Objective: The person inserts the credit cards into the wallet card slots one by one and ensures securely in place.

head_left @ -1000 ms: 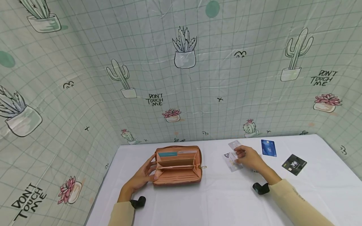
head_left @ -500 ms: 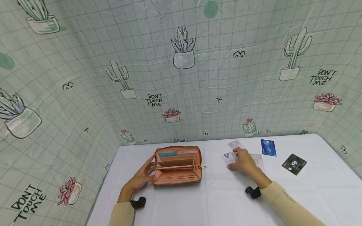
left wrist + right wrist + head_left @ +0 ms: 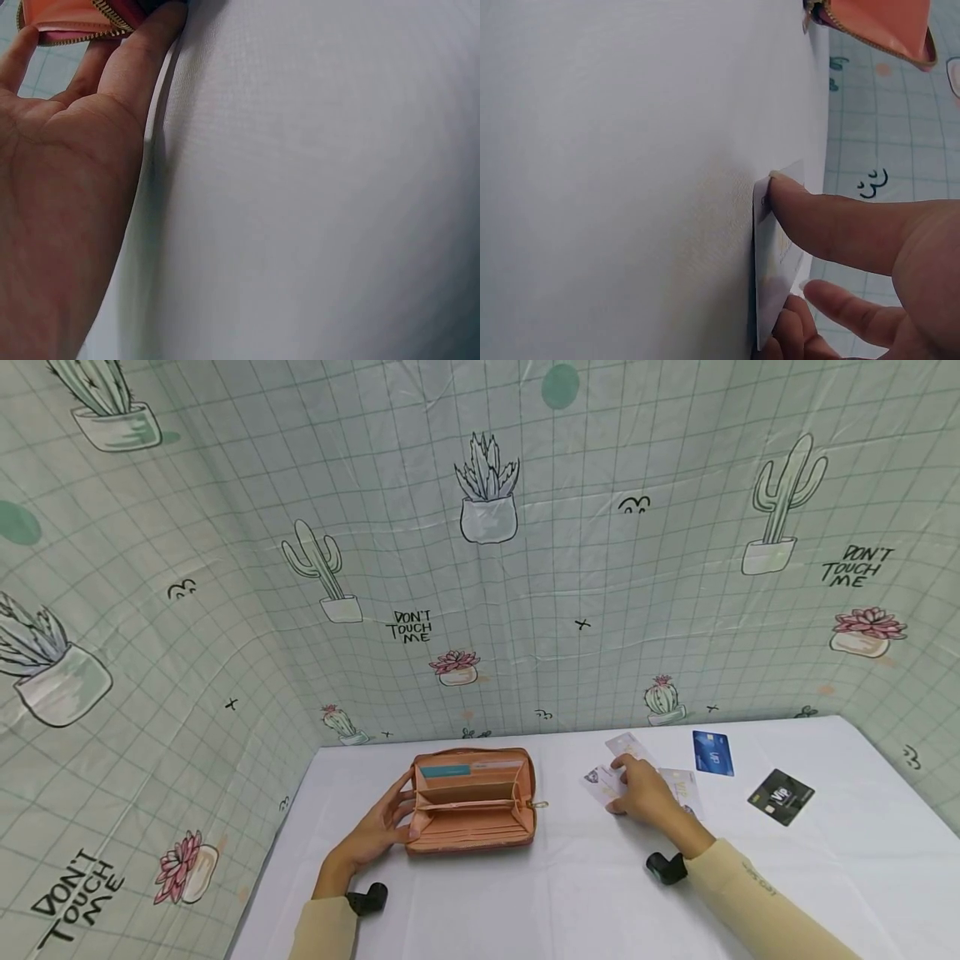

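Observation:
A tan zip-around wallet lies unzipped and spread open on the white table. My left hand holds its left edge, the thumb near the front corner and a finger near the back corner. A teal card sits in a back slot of the wallet. To the right, my right hand pinches a white card between thumb and fingers. The right wrist view shows this card with its edge close over the tabletop, the thumb on its face. The hand hides part of it.
Another white card lies behind the right hand, and a white VIP card beside it. Farther right are a blue VIP card and a black VIP card. A cactus-print cloth hangs behind the table.
My right hand has moved left, its thumb and fingers now on the white card, which has shifted slightly left. The white VIP card beside it has come into view. The left hand and wallet stay put.

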`<control>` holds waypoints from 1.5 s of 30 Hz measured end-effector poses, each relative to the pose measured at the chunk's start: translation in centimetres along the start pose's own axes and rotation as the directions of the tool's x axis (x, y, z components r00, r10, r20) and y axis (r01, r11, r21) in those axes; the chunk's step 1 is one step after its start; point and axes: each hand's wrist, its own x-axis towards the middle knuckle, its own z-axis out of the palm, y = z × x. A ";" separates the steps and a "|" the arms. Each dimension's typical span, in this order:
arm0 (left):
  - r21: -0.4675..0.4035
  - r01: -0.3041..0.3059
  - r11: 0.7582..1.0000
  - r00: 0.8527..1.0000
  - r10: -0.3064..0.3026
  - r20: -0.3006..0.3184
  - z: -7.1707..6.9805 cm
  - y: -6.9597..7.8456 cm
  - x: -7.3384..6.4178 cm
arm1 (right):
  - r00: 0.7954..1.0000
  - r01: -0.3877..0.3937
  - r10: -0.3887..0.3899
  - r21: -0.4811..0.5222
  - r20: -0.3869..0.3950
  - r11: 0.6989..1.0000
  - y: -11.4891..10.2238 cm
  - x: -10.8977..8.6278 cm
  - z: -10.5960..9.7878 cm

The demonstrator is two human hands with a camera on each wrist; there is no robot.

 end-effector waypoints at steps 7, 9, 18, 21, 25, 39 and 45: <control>0.030 0.007 1.000 1.000 -0.007 -0.008 0.1 0.0 0.0 | 1.000 -0.002 0.002 0.015 0.011 1.000 0.4 0.2 -0.3; 0.027 0.005 1.000 1.000 -0.004 -0.005 0.1 0.0 -0.1 | 1.000 0.004 -0.004 0.025 -0.003 1.000 0.5 0.2 -0.4; -0.011 -0.004 1.000 1.000 0.005 0.013 0.0 0.0 -0.1 | 0.999 0.032 -0.033 0.063 0.012 0.997 0.4 0.3 -1.6; -0.012 0.002 1.000 1.000 -0.002 0.008 0.0 0.0 -0.1 | 0.998 0.070 -0.070 0.067 -0.002 0.995 0.1 0.3 -2.1; 0.031 0.017 0.999 1.000 -0.017 -0.012 -0.1 0.1 -0.1 | 0.992 0.127 -0.125 0.096 -0.030 0.987 -0.4 0.4 -2.7; 0.027 0.020 0.999 1.000 -0.019 -0.014 -0.2 0.0 -0.1 | 0.960 0.277 -0.262 0.215 -0.097 0.936 -5.8 1.2 -3.8; -0.019 0.001 1.000 1.000 -0.001 0.007 -0.1 0.0 0.0 | 0.944 0.323 -0.298 0.210 -0.143 0.923 -7.8 1.8 -3.5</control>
